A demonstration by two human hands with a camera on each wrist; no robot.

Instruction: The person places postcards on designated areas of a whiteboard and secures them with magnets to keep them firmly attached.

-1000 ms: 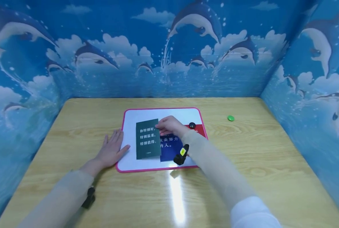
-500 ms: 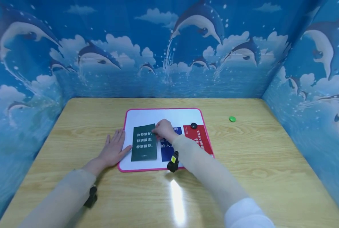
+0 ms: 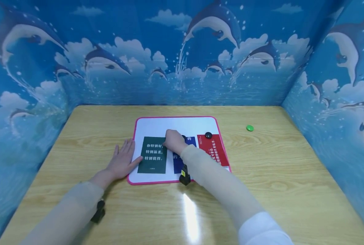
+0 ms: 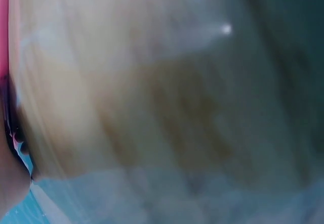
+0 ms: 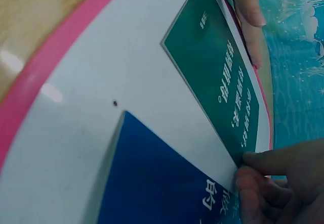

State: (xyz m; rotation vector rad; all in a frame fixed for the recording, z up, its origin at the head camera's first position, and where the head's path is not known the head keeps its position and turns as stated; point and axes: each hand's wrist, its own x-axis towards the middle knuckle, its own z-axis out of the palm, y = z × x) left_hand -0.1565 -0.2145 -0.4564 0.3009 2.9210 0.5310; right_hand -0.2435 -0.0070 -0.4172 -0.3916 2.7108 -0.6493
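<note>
A dark green card [image 3: 151,165] with white printed characters lies on the left part of a pink-rimmed whiteboard [image 3: 169,124]. My right hand [image 3: 174,141] pinches its upper right corner; in the right wrist view the thumb [image 5: 266,159] is on the card's corner, with the fingers curled beside it. The right hand and sleeve partly cover a blue card [image 5: 152,173]. My left hand [image 3: 122,163] rests with fingers extended at the board's left edge, its thumb reaching to the green card's side. The left wrist view is mostly blurred.
A red card [image 3: 212,151] lies at the board's right, with a black round magnet [image 3: 208,135] at its top. Another dark round piece [image 3: 183,137] shows at the blue card's top. A green round piece [image 3: 250,128] lies on the wooden table [image 3: 277,170], and dolphin-printed walls surround it.
My right hand has moved left and down with the green card, which shifted off the blue card and now lies flat beside it. The left hand has stayed in place.
</note>
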